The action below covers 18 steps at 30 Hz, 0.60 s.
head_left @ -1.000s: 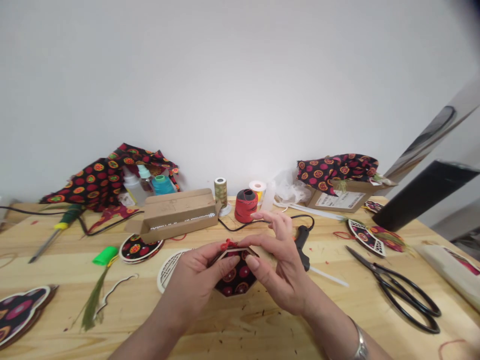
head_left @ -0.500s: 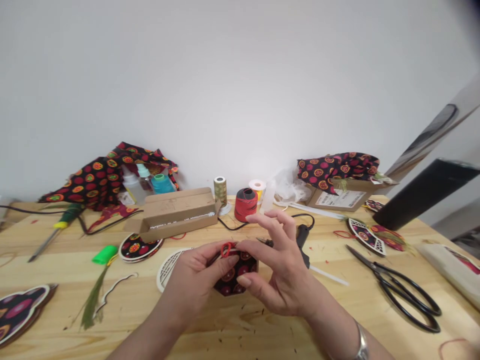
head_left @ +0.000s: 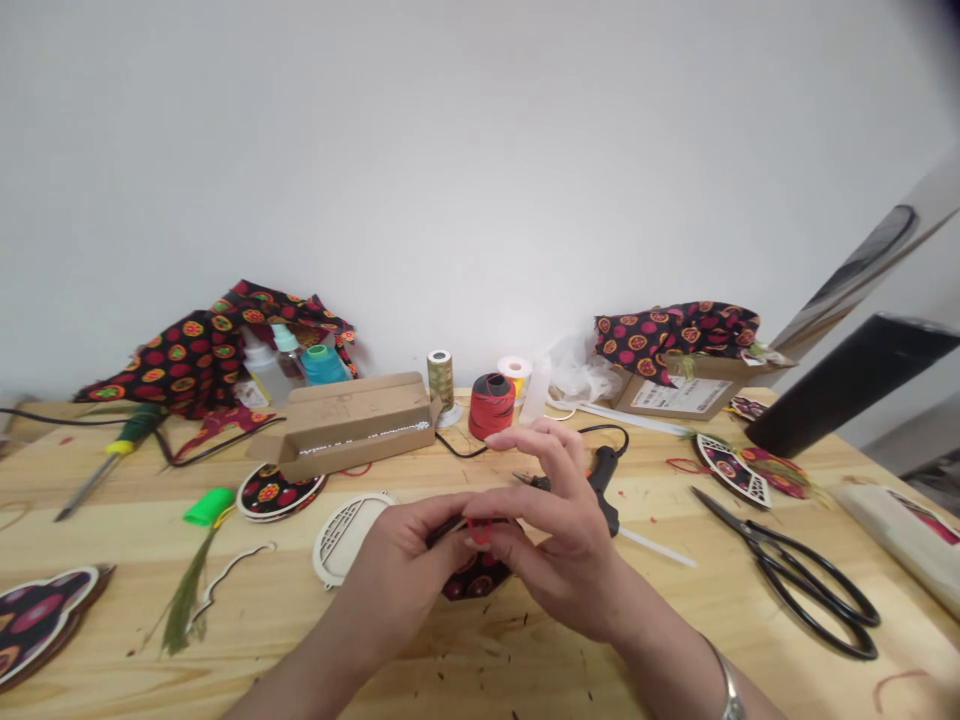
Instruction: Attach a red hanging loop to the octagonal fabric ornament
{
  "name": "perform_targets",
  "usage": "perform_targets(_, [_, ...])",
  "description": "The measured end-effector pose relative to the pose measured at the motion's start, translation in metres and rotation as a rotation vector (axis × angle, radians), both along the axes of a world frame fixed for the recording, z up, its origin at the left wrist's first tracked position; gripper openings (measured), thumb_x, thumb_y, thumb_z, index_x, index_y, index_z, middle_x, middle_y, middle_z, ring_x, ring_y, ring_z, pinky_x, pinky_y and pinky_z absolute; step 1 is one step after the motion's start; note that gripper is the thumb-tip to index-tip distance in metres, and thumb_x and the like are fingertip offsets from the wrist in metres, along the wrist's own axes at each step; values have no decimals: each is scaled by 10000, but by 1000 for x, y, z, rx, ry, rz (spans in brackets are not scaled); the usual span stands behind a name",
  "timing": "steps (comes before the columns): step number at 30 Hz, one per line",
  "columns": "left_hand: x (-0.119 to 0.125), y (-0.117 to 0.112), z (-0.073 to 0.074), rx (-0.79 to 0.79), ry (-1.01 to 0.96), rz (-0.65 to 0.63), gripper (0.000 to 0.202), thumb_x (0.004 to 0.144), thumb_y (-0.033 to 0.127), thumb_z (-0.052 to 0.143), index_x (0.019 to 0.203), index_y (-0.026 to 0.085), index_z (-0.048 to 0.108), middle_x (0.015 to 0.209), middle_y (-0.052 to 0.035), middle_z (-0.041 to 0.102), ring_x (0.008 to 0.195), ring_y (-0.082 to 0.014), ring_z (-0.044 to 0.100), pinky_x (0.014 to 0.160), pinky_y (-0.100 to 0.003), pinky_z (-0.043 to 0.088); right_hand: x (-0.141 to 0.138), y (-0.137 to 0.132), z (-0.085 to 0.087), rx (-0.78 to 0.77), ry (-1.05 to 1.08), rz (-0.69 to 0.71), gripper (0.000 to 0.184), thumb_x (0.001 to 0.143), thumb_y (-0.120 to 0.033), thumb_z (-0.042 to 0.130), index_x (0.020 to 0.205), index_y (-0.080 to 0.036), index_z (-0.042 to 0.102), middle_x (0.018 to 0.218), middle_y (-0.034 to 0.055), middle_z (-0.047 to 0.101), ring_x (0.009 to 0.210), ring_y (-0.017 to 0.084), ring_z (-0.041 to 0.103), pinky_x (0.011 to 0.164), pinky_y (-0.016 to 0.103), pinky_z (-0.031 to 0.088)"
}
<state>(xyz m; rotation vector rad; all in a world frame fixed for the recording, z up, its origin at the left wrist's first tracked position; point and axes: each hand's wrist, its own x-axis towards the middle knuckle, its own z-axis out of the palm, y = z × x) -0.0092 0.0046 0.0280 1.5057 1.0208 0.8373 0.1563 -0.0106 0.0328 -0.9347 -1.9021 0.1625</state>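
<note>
So, our left hand and right hand meet over a red cord loop, and both grips are narrow, with the fingertips pinched close around the loop and the top edge of a fabric-covered wooden octagon. Its black cloth with red rounds shows just below our fingers, and it sits over the worktop, though we cannot tell whether it touches. Our fingers hide where the cord meets the edge, so we cannot see how it is fixed. A pinch this tight probably keeps thin, springy cord from slipping on smooth cloth.

Just beyond our right hand, a black hot glue gun lies on its side with a white glue stick at its nose, probably kept within easy reach. Beside our left hand rests a pale wooden lattice disc, its thin fretwork cut crisply. Farther left sits a fabric-covered round. To the right lie black-handled scissors, and at the back a spool of red cord stands beside a cardboard box.
</note>
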Motion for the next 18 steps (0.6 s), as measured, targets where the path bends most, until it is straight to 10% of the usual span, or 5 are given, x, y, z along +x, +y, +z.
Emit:
perform_targets(9, [0,-1,1,-135,59,40,292,752,300,654,1036,263,713,819,2,756,733,-190,658,628,-231,514,5,19,-10,-266,466,-108,60,762,-218,644,705,-198,647,898,63,632,914,202,564,861,412,408])
perform_targets(18, [-4,0,-2,-185,-33,32,292,744,305,674,1031,269,714,859,5,754,771,-183,647,662,-215,507,4,23,-17,-514,504,-177,178,756,-350,623,768,-176,659,898,73,647,758,181,575,663,329,464])
